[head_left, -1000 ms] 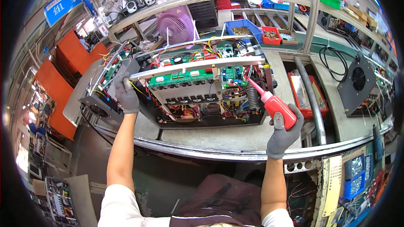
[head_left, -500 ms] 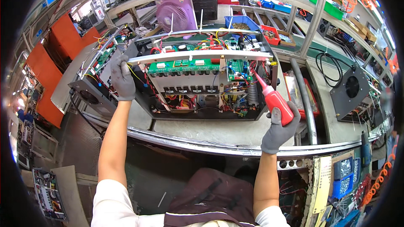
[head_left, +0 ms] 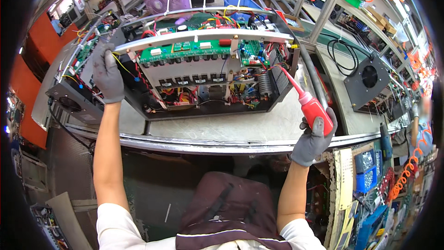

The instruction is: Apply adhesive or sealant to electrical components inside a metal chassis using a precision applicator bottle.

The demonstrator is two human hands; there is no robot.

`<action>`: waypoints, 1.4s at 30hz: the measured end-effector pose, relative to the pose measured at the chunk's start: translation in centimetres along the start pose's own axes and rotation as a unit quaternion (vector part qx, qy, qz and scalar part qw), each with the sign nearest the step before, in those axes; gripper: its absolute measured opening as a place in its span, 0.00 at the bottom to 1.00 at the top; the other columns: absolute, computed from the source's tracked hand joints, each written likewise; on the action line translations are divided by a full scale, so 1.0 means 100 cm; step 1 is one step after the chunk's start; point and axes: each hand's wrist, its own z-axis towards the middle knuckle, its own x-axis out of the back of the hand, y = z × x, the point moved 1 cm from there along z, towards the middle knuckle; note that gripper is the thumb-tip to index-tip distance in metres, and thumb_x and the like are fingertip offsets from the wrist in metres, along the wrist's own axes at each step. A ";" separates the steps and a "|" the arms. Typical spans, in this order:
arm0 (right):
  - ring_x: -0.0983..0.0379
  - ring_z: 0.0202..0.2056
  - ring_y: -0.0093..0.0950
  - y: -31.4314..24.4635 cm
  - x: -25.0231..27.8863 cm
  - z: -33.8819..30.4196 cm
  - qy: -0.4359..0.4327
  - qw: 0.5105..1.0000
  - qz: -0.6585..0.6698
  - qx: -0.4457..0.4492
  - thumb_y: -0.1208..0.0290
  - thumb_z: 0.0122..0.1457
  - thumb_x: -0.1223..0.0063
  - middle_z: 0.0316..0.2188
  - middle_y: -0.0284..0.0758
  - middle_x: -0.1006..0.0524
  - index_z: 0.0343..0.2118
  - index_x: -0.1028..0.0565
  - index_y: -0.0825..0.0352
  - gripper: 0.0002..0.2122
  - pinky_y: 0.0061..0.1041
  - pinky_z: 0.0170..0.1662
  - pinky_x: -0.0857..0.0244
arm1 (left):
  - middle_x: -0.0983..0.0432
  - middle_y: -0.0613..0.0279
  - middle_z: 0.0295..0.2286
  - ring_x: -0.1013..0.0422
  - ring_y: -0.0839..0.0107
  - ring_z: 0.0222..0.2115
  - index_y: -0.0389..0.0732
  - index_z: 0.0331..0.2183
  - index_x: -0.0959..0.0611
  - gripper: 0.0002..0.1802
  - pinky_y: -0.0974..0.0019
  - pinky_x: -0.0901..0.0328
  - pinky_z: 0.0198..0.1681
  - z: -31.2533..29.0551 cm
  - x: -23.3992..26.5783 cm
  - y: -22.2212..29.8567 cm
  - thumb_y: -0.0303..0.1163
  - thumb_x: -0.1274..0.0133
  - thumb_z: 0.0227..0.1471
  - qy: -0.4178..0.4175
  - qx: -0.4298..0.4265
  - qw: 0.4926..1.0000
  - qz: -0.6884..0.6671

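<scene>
Red squeeze bottle point(head_left: 316, 115) sits in my right hand point(head_left: 312, 140), my gloved fingers closed around the lower part of its body, with the thumb laid across the near side and the others wrapping behind and along the right edge. The bottle tilts, its base low in my palm and its long pink nozzle point(head_left: 293, 82) rising clear of the fingers, up and to the left. The nozzle's tip is beside the right end of the open chassis point(head_left: 212, 115), near the slotted side panel point(head_left: 279, 75); whether it touches there, I cannot tell. My left hand point(head_left: 108, 78), in a matching grey glove, is well apart from the bottle, at the left end of the silver bar point(head_left: 185, 40) that runs along the chassis top. Those fingers are bent and near the bar's end, but I cannot tell whether they grip it. A yellow wire point(head_left: 122, 65) curves down just beside them. Below the bar lies a green circuit board point(head_left: 182, 55), and a ribbed black coil point(head_left: 264, 84) stands toward the nozzle's side. The chassis rests on the bench point(head_left: 212, 130), beyond its metal front edge.
</scene>
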 end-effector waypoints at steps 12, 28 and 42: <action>0.28 0.45 0.42 -0.016 -0.019 -0.005 -0.105 0.798 -0.406 0.433 0.82 0.45 0.34 0.45 0.48 0.27 0.48 0.32 0.68 0.25 0.35 0.48 0.31 | 0.24 0.58 0.38 0.29 0.67 0.40 0.36 0.42 0.23 0.11 0.66 0.37 0.48 -0.002 -0.003 0.017 0.29 0.57 0.61 -0.029 0.002 1.000 0.010; 0.26 0.42 0.44 -0.027 -0.041 -0.010 -0.137 0.720 -0.481 0.481 0.78 0.45 0.33 0.42 0.46 0.25 0.45 0.29 0.67 0.23 0.36 0.43 0.29 | 0.23 0.57 0.35 0.26 0.65 0.36 0.36 0.37 0.21 0.07 0.66 0.33 0.43 -0.005 -0.011 0.018 0.24 0.52 0.57 0.016 -0.055 0.998 -0.040; 0.26 0.33 0.38 -0.027 -0.066 -0.007 -0.166 0.616 -0.545 0.545 0.76 0.43 0.33 0.39 0.44 0.24 0.42 0.26 0.64 0.21 0.32 0.33 0.29 | 0.24 0.56 0.35 0.28 0.66 0.36 0.35 0.39 0.22 0.08 0.66 0.34 0.43 -0.005 -0.015 0.020 0.24 0.55 0.58 -0.007 -0.061 0.997 -0.039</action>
